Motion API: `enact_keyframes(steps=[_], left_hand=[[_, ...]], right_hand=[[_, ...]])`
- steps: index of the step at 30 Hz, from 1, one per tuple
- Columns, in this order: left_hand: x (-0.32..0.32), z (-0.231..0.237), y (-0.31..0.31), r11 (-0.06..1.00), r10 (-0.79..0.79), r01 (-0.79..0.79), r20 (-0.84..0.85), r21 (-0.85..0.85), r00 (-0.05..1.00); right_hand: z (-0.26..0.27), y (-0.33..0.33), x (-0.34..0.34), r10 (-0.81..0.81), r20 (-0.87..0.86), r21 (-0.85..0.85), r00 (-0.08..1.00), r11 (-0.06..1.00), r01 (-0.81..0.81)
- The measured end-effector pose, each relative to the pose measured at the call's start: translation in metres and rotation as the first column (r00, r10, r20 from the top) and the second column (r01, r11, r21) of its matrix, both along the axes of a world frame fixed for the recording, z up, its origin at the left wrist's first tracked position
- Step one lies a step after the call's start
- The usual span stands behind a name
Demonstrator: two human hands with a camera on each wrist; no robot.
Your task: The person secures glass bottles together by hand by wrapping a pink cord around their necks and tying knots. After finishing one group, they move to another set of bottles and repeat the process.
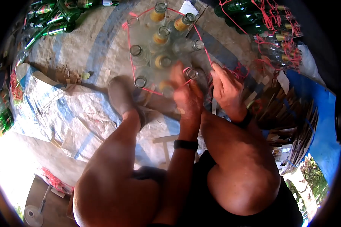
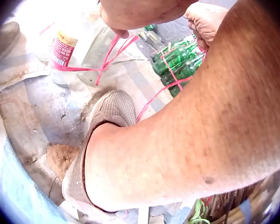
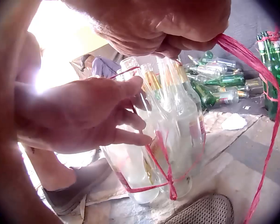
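A bundle of clear glass bottles (image 1: pixel 161 38) stands upright on the ground, ringed by red plastic string (image 1: pixel 130 56). In the right wrist view, a lower loop with a knot (image 3: pixel 171 181) also circles them. My left hand (image 1: pixel 188 100) is at the near bottles, its fingers extended along the glass and beside the string in the right wrist view. To its right, my right hand (image 1: pixel 228 89) pinches the string near the bundle's corner. From that grip a string length (image 3: pixel 266 79) hangs down in the right wrist view. A bottle label (image 2: pixel 65 48) shows in the left wrist view.
Green bottles (image 1: pixel 57 22) lie at the upper left. Another tied bottle stack (image 1: pixel 269 30) lies at the upper right. My shoes (image 1: pixel 121 94) flank the bundle's near side. A white-blue sheet (image 1: pixel 72 113) covers ground on the left; wooden sticks (image 1: pixel 288 113) are piled on the right.
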State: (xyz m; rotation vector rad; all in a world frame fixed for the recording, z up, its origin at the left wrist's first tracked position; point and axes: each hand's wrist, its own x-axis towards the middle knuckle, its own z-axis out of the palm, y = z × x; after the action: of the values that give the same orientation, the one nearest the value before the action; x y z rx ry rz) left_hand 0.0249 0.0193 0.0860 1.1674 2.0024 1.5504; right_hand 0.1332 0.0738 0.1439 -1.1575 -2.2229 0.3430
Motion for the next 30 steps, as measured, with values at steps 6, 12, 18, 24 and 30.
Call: enact_keyframes(steps=[6,12,18,24,30], left_hand=[[-0.001,0.002,0.0,1.0,-0.011,0.011,-0.045,0.011,0.999],[-0.001,0.004,-0.001,1.0,-0.008,0.007,-0.064,-0.011,0.998],[-0.003,0.0,0.001,0.999,-0.031,0.03,-0.038,-0.029,0.999],[-0.002,0.009,-0.002,0.994,-0.055,0.051,-0.042,-0.097,0.998],[-0.001,0.008,-0.002,0.996,-0.057,0.05,-0.09,-0.068,0.994]], right_hand=[[0.008,-0.005,-0.003,-0.003,0.047,-0.051,0.999,0.999,0.005],[0.02,-0.007,0.007,0.004,0.074,-0.084,0.997,0.996,0.003],[0.011,-0.012,0.007,0.009,0.037,-0.069,0.999,0.998,-0.007],[0.008,-0.015,0.001,0.142,0.105,-0.135,0.984,0.983,-0.127],[0.017,-0.019,0.002,0.124,0.184,-0.194,0.975,0.977,-0.087]])
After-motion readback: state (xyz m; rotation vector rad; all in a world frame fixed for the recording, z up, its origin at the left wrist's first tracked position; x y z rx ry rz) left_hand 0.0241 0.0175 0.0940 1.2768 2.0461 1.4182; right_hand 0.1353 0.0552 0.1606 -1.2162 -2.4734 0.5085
